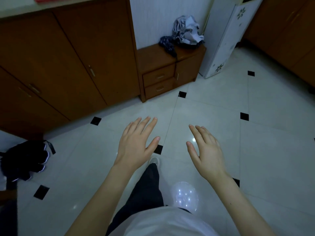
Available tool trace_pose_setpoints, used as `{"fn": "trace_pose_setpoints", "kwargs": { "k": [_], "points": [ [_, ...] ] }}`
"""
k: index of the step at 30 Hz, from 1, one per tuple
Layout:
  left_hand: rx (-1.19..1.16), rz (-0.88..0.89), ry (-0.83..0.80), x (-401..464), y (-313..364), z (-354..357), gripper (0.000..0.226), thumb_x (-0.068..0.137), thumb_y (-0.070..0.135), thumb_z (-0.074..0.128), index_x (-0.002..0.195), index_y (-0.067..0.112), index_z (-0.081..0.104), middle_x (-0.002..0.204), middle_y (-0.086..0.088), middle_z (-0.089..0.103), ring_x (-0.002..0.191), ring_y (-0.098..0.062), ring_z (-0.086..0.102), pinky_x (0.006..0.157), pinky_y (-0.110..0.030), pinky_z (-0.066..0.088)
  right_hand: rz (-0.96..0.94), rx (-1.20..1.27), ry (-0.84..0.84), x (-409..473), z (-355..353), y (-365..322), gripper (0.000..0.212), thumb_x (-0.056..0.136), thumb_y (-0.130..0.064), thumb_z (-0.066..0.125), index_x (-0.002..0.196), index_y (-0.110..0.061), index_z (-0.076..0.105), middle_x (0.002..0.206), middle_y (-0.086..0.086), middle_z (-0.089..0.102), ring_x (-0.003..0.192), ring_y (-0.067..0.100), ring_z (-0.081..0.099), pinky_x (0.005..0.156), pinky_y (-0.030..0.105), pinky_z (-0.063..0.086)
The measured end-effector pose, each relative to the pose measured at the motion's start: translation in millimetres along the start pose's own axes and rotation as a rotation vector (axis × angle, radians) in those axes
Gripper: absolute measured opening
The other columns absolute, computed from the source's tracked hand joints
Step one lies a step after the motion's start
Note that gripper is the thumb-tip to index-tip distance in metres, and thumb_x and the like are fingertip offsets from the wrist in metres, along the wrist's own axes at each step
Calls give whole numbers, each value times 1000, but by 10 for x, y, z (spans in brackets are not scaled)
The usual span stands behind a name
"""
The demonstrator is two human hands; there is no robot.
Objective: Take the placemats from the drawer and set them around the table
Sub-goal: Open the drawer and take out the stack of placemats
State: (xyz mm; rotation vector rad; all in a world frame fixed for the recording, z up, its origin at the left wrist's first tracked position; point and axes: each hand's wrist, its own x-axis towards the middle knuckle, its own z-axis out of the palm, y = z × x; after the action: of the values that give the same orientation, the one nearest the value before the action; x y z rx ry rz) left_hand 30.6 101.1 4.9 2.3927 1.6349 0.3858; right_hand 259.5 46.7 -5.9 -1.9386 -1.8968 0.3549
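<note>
My left hand [136, 143] and my right hand [205, 150] are held out in front of me above the tiled floor, palms down, fingers spread, holding nothing. Ahead stands a small brown wooden cabinet [185, 68] with two shut drawers on its left side, the upper drawer [159, 77] over the lower drawer [159, 89], and a small door to their right. The cabinet is well beyond both hands. No placemat and no table are in view.
Crumpled clothes [184, 34] lie on the small cabinet. A tall brown cupboard [68, 57] fills the left, a white flowered appliance [225, 41] stands right of the cabinet. A dark bag [25, 160] lies on the floor at left. A clear balloon [185, 195] rests by my leg.
</note>
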Motion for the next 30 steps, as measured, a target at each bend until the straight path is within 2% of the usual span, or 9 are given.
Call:
{"fn": "trace_pose_setpoints", "kwargs": {
  "k": [9,14,20,24,30],
  "points": [
    [-16,15,-41,1383,-520,97,58,94,51,28,146,25,36,145,-2,46,135,-25,40,111,-39,26,41,-22,8,1551,171,77,58,96,-48,27,146,-21,39,146,6,45,139,24,34,109,37,29],
    [-23,30,-41,2187,-829,-20,60,94,55,23,148,28,30,149,2,40,139,-21,33,113,-37,22,54,-45,30,2346,137,35,58,97,-48,26,146,-21,38,147,6,44,139,23,34,110,34,25],
    [-34,50,-38,3033,-960,-52,60,94,53,24,147,26,32,148,0,42,138,-23,34,113,-38,23,53,-69,2,3134,140,165,59,97,-49,23,147,-21,36,148,6,42,140,22,32,110,31,22],
    [-64,5,-39,3516,-994,96,60,94,53,24,147,26,32,149,1,41,139,-23,33,113,-38,24,32,-60,-34,3660,162,374,58,97,-48,24,147,-21,37,147,6,44,139,23,34,110,35,26],
    [-76,-101,-28,4360,-876,438,60,94,53,23,148,29,30,150,2,39,140,-21,31,113,-33,16,-63,-74,-117,4689,186,910,58,97,-47,23,146,-19,38,146,8,45,138,25,36,109,34,27]
  ]
}}
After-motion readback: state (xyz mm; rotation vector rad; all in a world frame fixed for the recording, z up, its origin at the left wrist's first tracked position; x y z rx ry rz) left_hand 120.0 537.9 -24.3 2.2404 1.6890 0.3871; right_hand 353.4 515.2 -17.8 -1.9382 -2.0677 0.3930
